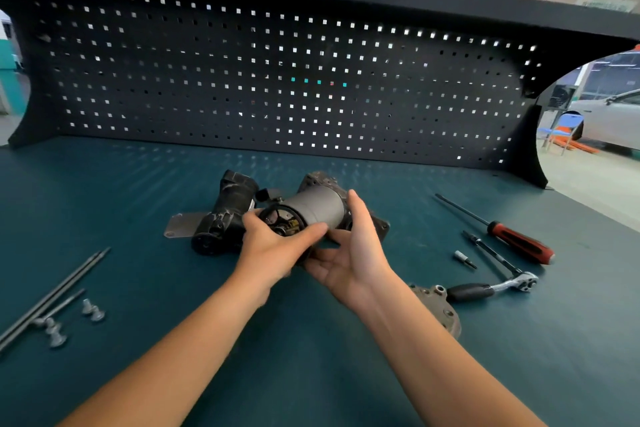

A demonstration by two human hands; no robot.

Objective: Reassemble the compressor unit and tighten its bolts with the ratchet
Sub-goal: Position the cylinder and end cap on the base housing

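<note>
Both hands hold the grey motor cylinder [318,206] over the teal surface [304,364].
Head view: left hand [273,246] grips its open near end; right hand [353,253] wraps its side, thumb up. The black compressor body [232,215] lies just beside it, the ratchet [491,288] to the right, and the bolts [55,333] to the left.

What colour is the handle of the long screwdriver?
The screwdriver handle is red with black patches. The head view, the only one, shows it clearly.
</note>
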